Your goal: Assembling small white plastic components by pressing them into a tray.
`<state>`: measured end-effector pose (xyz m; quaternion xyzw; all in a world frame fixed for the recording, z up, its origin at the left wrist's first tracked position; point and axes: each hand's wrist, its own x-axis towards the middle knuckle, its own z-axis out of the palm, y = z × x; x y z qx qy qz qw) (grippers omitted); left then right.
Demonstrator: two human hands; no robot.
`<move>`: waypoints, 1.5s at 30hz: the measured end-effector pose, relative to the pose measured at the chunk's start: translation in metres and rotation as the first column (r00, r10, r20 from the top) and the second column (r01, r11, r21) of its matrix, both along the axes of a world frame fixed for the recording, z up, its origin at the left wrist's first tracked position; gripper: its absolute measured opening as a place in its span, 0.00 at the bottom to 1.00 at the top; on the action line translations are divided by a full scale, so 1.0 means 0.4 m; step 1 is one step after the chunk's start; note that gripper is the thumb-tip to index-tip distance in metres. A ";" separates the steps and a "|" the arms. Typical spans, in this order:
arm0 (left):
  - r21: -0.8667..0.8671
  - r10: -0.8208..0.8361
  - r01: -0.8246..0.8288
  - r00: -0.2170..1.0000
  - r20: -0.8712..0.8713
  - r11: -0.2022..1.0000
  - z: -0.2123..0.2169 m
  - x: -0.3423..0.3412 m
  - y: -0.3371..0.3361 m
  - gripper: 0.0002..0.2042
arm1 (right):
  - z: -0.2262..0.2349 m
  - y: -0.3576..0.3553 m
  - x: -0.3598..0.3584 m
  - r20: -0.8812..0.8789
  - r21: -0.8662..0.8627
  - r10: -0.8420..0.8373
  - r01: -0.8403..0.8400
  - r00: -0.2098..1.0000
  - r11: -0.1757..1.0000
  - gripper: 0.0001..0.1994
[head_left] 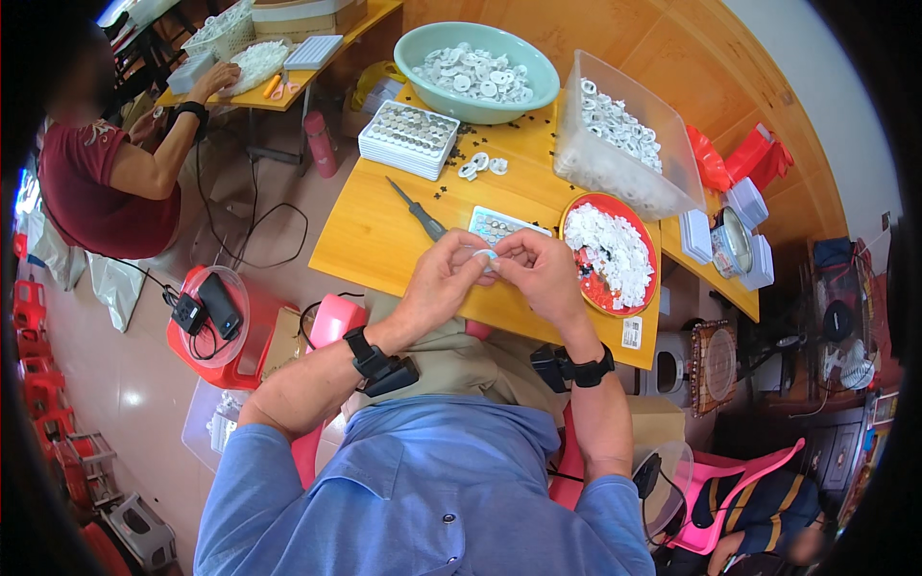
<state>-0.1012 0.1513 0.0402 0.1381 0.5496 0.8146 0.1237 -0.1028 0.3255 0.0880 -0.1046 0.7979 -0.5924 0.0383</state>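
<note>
Over the near edge of the yellow table, my left hand (444, 276) and my right hand (540, 274) meet, fingertips pinching a small white plastic part (488, 256) between them. The fingers cover most of that part. Just beyond them lies a pale tray (495, 220) with small round silvery pieces in it. To the left of the tray a dark-handled screwdriver (419, 209) rests with its tip pointing away. A red round tray (657, 252) of small white pieces, with some red and black ones, sits to the right of my right hand.
Farther back stand a light green basin (413, 58) of round white parts, a clear plastic bin (615, 168) of white rings and stacked white trays (399, 156) of silvery discs. Loose white parts (480, 166) and tiny black pieces lie between. Another person (106, 187) works at a table, left.
</note>
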 end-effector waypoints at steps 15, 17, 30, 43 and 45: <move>0.324 -0.180 0.069 0.928 0.327 0.944 0.031 -0.014 -0.014 0.11 | -0.015 0.017 -0.014 0.093 -0.171 -0.049 0.064 0.994 0.983 0.07; 0.342 -0.196 0.077 0.923 0.330 0.937 0.028 -0.015 -0.016 0.11 | -0.020 0.022 -0.015 0.078 -0.166 -0.041 0.054 0.996 0.985 0.07; 0.427 -0.217 0.053 0.913 0.345 0.903 0.023 -0.015 -0.020 0.12 | 0.029 -0.031 0.014 -0.541 0.327 0.033 0.174 0.840 0.929 0.11; 0.423 -0.178 0.021 0.924 0.337 0.906 0.026 -0.012 -0.022 0.14 | 0.011 -0.045 0.015 -0.626 0.304 0.048 0.187 0.778 0.934 0.11; 0.430 -0.167 0.007 0.927 0.336 0.903 0.031 -0.010 -0.023 0.12 | 0.000 -0.044 0.012 -0.648 0.300 0.046 0.199 0.760 0.933 0.11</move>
